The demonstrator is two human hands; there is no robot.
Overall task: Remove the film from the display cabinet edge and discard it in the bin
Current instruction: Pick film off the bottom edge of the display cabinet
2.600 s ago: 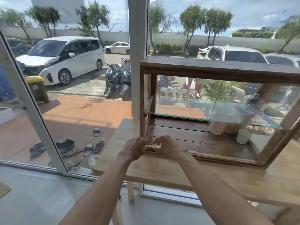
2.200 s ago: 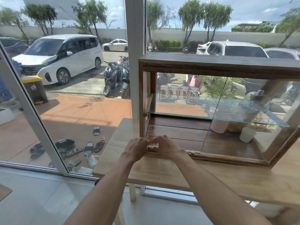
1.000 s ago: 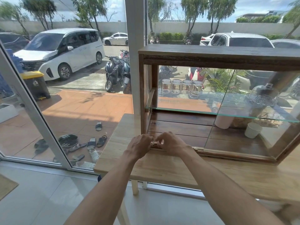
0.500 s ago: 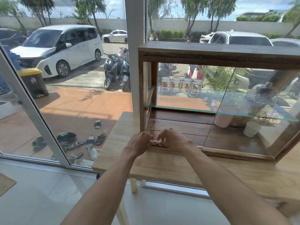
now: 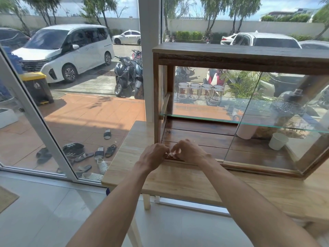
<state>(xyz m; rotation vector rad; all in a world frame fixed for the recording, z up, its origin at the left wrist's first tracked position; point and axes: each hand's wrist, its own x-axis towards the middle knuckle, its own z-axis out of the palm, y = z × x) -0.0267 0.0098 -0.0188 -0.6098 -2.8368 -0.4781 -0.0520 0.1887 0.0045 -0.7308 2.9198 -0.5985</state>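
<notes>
A wooden display cabinet point(image 5: 238, 56) with glass panes stands on a light wooden table point(image 5: 178, 180). My left hand point(image 5: 153, 155) and my right hand point(image 5: 188, 152) meet at the cabinet's lower front edge, near its left corner. Between their fingertips is a small crumpled piece of whitish film point(image 5: 169, 154), pinched by both hands. Most of the film is hidden by my fingers. No bin is visible indoors; a dark bin with a yellow lid point(image 5: 36, 86) stands outside behind the window.
Inside the cabinet a glass shelf point(image 5: 249, 123) carries several glass jars point(image 5: 200, 91); white cups point(image 5: 277, 140) stand on its wooden floor. A glass door frame point(image 5: 35, 118) is at left, with shoes point(image 5: 85, 155) outside. White floor tiles lie below the table.
Both hands stay at the cabinet's lower edge, working the film into a smaller wad between the fingertips. The view has shifted slightly.
</notes>
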